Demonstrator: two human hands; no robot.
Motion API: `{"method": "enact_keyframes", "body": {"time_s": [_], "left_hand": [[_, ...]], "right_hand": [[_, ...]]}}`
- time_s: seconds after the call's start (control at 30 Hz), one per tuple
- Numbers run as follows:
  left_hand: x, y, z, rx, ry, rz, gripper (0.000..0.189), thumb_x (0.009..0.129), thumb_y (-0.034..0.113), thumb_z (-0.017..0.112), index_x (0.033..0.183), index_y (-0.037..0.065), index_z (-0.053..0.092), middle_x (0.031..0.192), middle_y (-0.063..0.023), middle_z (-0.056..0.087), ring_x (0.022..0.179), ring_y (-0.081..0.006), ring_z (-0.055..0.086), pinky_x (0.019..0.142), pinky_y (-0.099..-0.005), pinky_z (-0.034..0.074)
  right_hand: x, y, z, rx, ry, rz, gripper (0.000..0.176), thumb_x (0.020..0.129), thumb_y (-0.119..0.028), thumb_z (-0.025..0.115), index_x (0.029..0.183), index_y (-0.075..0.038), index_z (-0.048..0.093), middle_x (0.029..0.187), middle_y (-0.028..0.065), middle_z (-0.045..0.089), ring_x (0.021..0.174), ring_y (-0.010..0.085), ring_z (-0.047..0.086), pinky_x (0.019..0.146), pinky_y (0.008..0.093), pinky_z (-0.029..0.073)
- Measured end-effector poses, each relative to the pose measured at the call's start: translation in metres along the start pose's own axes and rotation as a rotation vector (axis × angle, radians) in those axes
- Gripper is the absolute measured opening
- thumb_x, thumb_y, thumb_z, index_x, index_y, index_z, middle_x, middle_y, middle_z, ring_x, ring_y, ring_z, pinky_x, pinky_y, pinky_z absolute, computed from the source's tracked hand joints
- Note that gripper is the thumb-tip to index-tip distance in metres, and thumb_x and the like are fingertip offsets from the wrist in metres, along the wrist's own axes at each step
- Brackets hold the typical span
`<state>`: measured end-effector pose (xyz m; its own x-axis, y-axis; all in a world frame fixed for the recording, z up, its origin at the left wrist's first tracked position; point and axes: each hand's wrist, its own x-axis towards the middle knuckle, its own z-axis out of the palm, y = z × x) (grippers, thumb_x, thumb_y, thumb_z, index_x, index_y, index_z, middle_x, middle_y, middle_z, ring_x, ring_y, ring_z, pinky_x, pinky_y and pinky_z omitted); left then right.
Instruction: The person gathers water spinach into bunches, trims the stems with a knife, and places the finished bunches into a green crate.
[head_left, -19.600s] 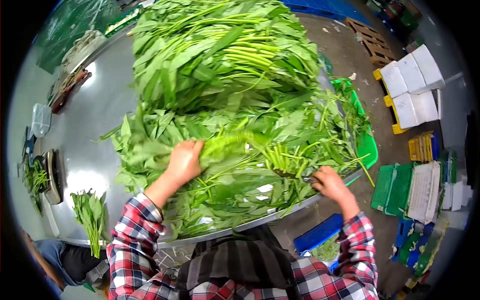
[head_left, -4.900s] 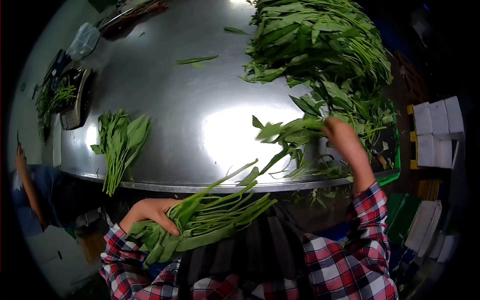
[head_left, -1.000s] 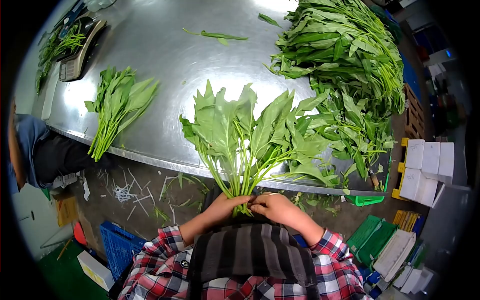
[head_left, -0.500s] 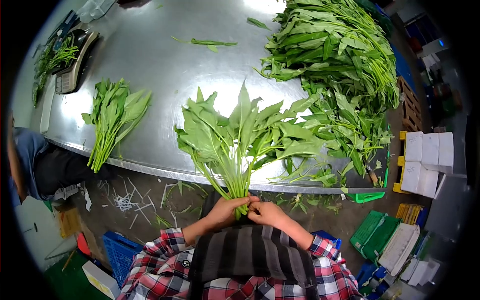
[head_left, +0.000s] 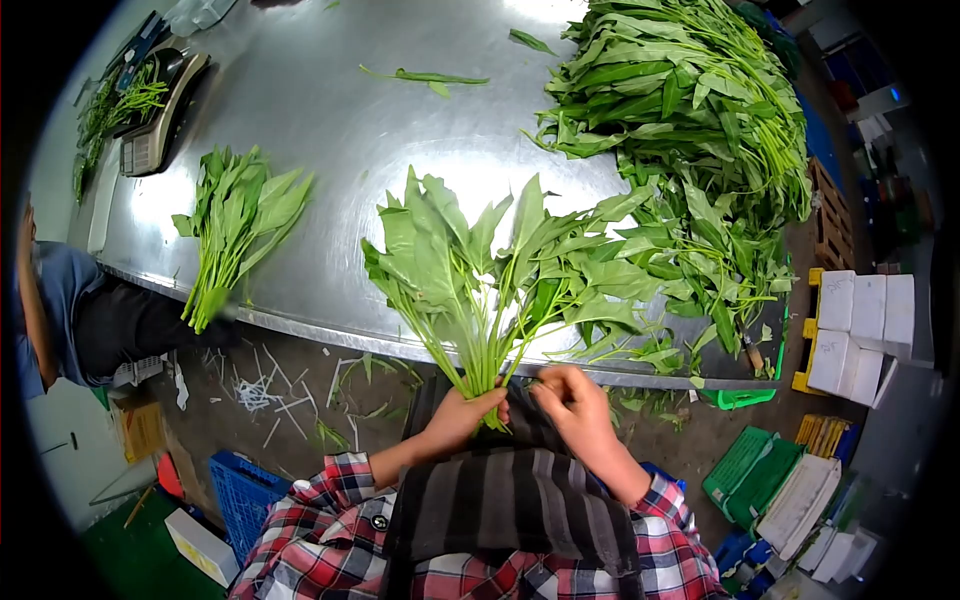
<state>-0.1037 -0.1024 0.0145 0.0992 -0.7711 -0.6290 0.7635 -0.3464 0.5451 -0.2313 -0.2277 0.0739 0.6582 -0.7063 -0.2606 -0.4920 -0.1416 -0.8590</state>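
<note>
My left hand [head_left: 462, 415] grips the stem ends of a bunch of leafy greens [head_left: 490, 280], held upright so its leaves fan out over the near edge of the steel table [head_left: 330, 150]. My right hand [head_left: 572, 408] is just beside the stems, fingers curled, touching or nearly touching their base; I cannot tell whether it holds anything. Both wrists wear red plaid sleeves.
A big heap of loose greens [head_left: 690, 130] covers the table's right side. A finished bunch [head_left: 235, 225] lies at the left edge, a weighing scale [head_left: 160, 115] beyond it. Another person [head_left: 70, 310] stands left. Blue crate [head_left: 240, 490], green crates [head_left: 745, 480] and white boxes [head_left: 860, 330] sit on the floor.
My right hand has come off the stems and shifted slightly right. The bunch stays upright in my left hand, leaves fanned a bit wider.
</note>
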Motion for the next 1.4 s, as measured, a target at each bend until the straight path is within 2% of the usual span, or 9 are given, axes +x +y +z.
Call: {"method": "enact_keyframes", "body": {"time_s": [0.1,0.2,0.33,0.47,0.57,0.93,1.03,1.3,1.4], "left_hand": [[0.005,-0.004,-0.006,0.229,-0.066,0.004,0.019,0.088,0.015,0.057,0.101,0.002,0.051,0.078,-0.0052,0.056,0.077,-0.0143,0.056,0.071,-0.0274,0.045],[0.000,-0.006,-0.012,0.243,-0.092,-0.015,0.021,0.089,0.015,0.055,0.105,0.002,0.050,0.085,-0.0052,0.057,0.080,-0.0141,0.056,0.073,-0.0270,0.045],[-0.015,0.003,-0.015,-0.297,-0.103,-0.090,0.032,0.090,0.020,0.054,0.116,0.002,0.048,0.098,-0.0087,0.058,0.087,-0.0182,0.059,0.079,-0.0314,0.047],[-0.012,0.006,-0.020,-0.396,-0.203,-0.109,0.034,0.092,0.023,0.051,0.118,0.002,0.047,0.102,-0.0106,0.060,0.090,-0.0202,0.060,0.077,-0.0315,0.050],[-0.009,0.005,-0.015,-0.456,-0.165,-0.076,0.033,0.093,0.023,0.049,0.118,0.002,0.047,0.102,-0.0114,0.060,0.089,-0.0200,0.060,0.077,-0.0320,0.050],[0.001,0.006,-0.015,-0.432,-0.234,-0.193,0.030,0.093,0.029,0.046,0.106,0.002,0.052,0.085,-0.0077,0.059,0.077,-0.0184,0.060,0.072,-0.0303,0.050],[-0.003,0.016,0.000,-0.363,-0.041,-0.167,0.024,0.091,0.025,0.050,0.098,0.003,0.056,0.087,-0.0067,0.060,0.076,-0.0149,0.059,0.069,-0.0272,0.049],[-0.009,0.031,0.013,-0.137,0.102,-0.164,0.030,0.091,0.030,0.053,0.094,0.001,0.059,0.077,-0.0037,0.059,0.068,-0.0100,0.056,0.061,-0.0222,0.044],[-0.001,0.015,0.007,-0.045,0.066,-0.203,0.032,0.091,0.033,0.052,0.094,0.001,0.056,0.078,-0.0061,0.059,0.066,-0.0137,0.058,0.059,-0.0264,0.047]], "right_hand": [[0.043,-0.034,0.032,-0.110,-0.064,-0.131,0.014,0.080,-0.012,0.064,0.084,-0.001,0.055,0.067,0.0138,0.054,0.061,0.0301,0.056,0.056,0.0337,0.045],[0.073,-0.005,0.055,-0.352,-0.151,-0.237,0.017,0.079,-0.012,0.065,0.084,0.001,0.056,0.063,0.0103,0.052,0.059,0.0199,0.054,0.055,0.0292,0.043],[0.059,0.000,0.032,0.389,-0.301,0.302,0.011,0.088,-0.011,0.056,0.093,-0.002,0.058,0.068,0.0024,0.058,0.064,0.0079,0.055,0.057,0.0216,0.045],[0.020,0.002,0.034,0.608,-0.204,0.094,0.009,0.085,-0.006,0.057,0.093,-0.001,0.058,0.088,0.0078,0.060,0.065,0.0109,0.056,0.063,0.0228,0.046],[0.004,0.017,0.027,0.129,-0.392,-0.161,0.006,0.085,-0.001,0.054,0.091,0.001,0.055,0.115,0.0131,0.052,0.073,0.0134,0.059,0.066,0.0261,0.049],[0.005,0.012,0.031,0.782,-0.380,0.133,0.012,0.085,0.001,0.052,0.097,-0.001,0.049,0.098,0.0110,0.060,0.075,0.0166,0.058,0.067,0.0289,0.050],[0.007,0.013,0.023,0.189,-0.375,-0.304,0.012,0.081,0.000,0.057,0.092,-0.002,0.052,0.095,0.0102,0.059,0.079,0.0202,0.060,0.069,0.0295,0.049],[-0.004,0.004,0.025,0.333,-0.716,-0.388,0.016,0.080,0.000,0.058,0.095,-0.001,0.056,0.094,0.0061,0.057,0.085,0.0166,0.057,0.072,0.0276,0.047],[0.019,0.008,0.025,0.553,-0.480,0.009,0.013,0.082,-0.006,0.059,0.094,-0.003,0.054,0.076,0.0071,0.057,0.071,0.0130,0.057,0.060,0.0240,0.046]]}}
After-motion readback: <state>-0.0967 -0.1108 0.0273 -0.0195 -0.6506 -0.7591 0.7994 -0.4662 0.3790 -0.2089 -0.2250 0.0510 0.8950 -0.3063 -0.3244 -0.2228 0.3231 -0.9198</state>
